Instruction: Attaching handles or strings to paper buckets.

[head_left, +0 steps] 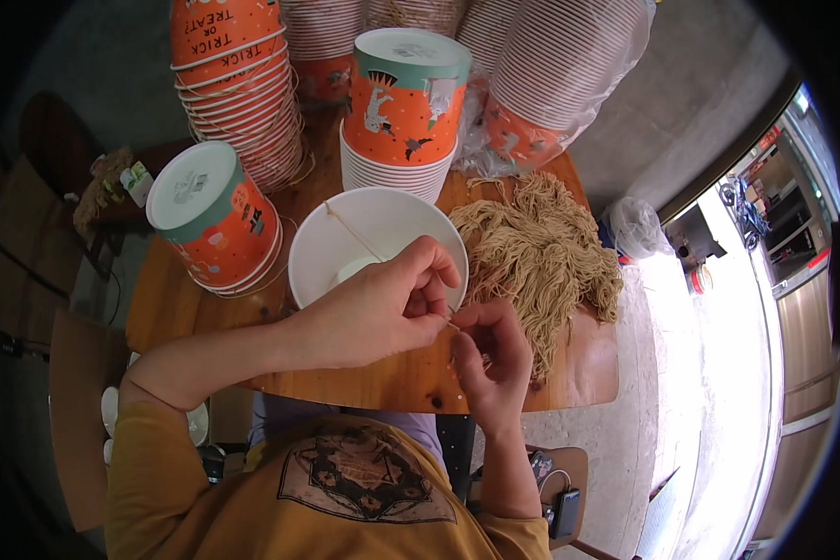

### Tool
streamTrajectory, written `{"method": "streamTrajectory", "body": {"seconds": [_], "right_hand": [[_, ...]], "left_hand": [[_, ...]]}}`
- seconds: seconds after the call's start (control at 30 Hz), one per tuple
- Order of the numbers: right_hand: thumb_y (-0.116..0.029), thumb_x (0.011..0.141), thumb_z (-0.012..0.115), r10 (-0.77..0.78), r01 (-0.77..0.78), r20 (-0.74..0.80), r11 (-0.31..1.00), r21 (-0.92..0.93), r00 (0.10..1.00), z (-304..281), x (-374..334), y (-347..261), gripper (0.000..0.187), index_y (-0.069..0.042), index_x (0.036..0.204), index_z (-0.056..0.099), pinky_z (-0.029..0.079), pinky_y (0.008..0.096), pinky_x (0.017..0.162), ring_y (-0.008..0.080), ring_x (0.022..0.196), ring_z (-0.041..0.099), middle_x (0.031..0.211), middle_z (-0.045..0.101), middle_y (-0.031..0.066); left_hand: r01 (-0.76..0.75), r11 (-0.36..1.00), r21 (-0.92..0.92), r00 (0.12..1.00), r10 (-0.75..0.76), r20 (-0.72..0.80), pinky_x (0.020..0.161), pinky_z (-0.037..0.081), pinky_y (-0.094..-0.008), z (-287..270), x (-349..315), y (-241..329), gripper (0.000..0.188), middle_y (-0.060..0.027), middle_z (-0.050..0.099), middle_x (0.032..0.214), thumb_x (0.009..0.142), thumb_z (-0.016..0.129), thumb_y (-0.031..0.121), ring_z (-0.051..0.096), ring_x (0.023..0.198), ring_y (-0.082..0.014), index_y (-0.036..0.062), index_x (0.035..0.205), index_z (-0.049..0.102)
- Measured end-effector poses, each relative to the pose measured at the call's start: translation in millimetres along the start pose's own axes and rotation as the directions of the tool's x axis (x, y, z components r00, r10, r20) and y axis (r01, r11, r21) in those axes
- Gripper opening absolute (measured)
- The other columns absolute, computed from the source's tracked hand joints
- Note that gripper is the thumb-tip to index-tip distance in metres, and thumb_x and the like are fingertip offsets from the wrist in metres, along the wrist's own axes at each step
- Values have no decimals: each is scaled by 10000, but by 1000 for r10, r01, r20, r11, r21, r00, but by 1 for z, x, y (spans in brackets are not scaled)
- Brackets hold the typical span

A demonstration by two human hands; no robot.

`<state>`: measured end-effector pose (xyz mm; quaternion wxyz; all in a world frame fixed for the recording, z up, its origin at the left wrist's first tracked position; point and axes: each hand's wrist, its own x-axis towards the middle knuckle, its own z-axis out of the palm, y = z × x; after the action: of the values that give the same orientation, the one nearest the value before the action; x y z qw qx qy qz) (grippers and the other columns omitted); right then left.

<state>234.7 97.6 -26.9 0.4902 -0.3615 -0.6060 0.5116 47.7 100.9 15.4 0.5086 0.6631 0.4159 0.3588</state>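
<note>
A white paper bucket (313,252) stands open end up on the wooden table in front of me. A thin beige cord (353,230) runs from its far rim, across the opening, to my left hand (383,303). That hand is over the bucket's near side, its thumb and fingers closed on the cord. Just right of it, my right hand (497,359) has its fingertips bent together at the cord's end. The two hands almost touch there, and the fine detail between their fingertips is too small to make out. Beside my right hand lies a loose heap of beige cords (546,252).
Behind the bucket stands an upside-down stack of orange buckets (406,121). More upturned buckets (217,219) and a tall corded stack (243,103) are at the left. Plastic-wrapped bucket stacks (560,65) line the back. A phone (566,513) rests on a stool below right.
</note>
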Motion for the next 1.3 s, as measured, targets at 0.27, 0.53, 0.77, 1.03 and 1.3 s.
{"method": "streamTrajectory", "body": {"seconds": [0.27, 0.53, 0.77, 1.03, 1.3], "right_hand": [[-12, 878, 625, 5, -7, -44, 999, -52, 999, 1, 1, 8, 49, -6, 897, 581, 436, 208, 592, 49, 653, 527, 844, 571, 11], [-17, 926, 592, 30, -24, -36, 989, 149, 999, -4, 0, 11, 18, -26, 938, 580, 400, 167, 667, 18, 743, 492, 875, 559, -34], [-35, 943, 579, 33, -30, -16, 985, 172, 999, -7, -2, 6, 17, -32, 959, 575, 374, 158, 606, 18, 710, 464, 888, 560, -29], [-35, 879, 656, -126, 128, 18, 975, -180, 992, -8, -1, -8, 147, -39, 1019, 610, 407, 216, 527, 68, 634, 492, 800, 538, -4], [-37, 799, 716, -354, 345, 119, 689, -637, 928, -5, 1, -13, 162, -77, 902, 598, 452, 302, 515, 182, 576, 548, 751, 542, 45]], "left_hand": [[-74, 988, 139, 997, 74, 3, 728, 444, -251, 4, -1, 0, 355, 1, 520, 862, 856, 605, -6, 508, 787, -83, 60, 1155, 426], [10, 978, 209, 1000, -7, -14, 700, 463, -265, 1, -1, 3, 289, -9, 530, 847, 861, 599, 9, 523, 765, -97, 41, 1113, 462], [-47, 922, 385, 997, 65, -33, 697, 492, -355, 1, -4, 3, 133, -103, 592, 881, 852, 604, 87, 608, 787, -251, 18, 908, 505], [-83, 910, 406, 992, 116, -57, 712, 495, -368, 3, -6, 4, 125, -116, 583, 918, 857, 599, 97, 606, 833, -277, 24, 907, 512], [-237, 782, 576, 949, 314, -35, 723, 473, -387, 5, -8, -4, 140, -109, 551, 910, 876, 582, 49, 575, 849, -297, 38, 963, 472]]}}
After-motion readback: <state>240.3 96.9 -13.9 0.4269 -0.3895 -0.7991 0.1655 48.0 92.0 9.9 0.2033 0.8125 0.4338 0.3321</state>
